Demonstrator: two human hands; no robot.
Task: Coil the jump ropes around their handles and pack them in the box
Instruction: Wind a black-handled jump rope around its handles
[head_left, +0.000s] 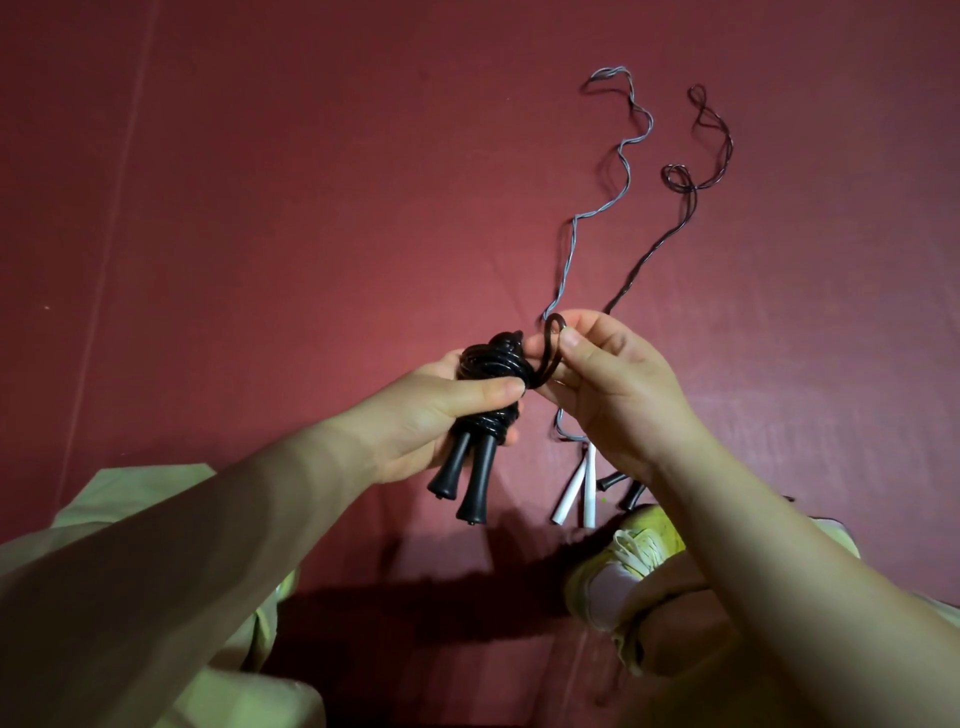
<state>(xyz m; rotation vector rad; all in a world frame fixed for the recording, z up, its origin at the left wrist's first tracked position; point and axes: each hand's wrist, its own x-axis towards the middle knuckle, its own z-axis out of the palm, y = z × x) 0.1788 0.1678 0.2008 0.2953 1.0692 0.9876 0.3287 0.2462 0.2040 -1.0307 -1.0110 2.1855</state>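
A black jump rope (491, 369) is coiled around its two black handles (470, 480), which point down toward me. My left hand (431, 415) grips the coiled bundle, thumb across the coils. My right hand (608, 379) pinches the rope's last loop (550, 353) just right of the bundle. On the floor behind lie a grey-white rope (618, 156) with white handles (574, 488) and a dark rope (691, 197) whose black handles (621, 486) are partly hidden by my right wrist. No box is in view.
The floor is a dark red mat (311, 182). My yellow-green shoe (618, 566) sits at the lower right, close to the loose handles. Pale green trouser legs (130, 514) fill the lower left.
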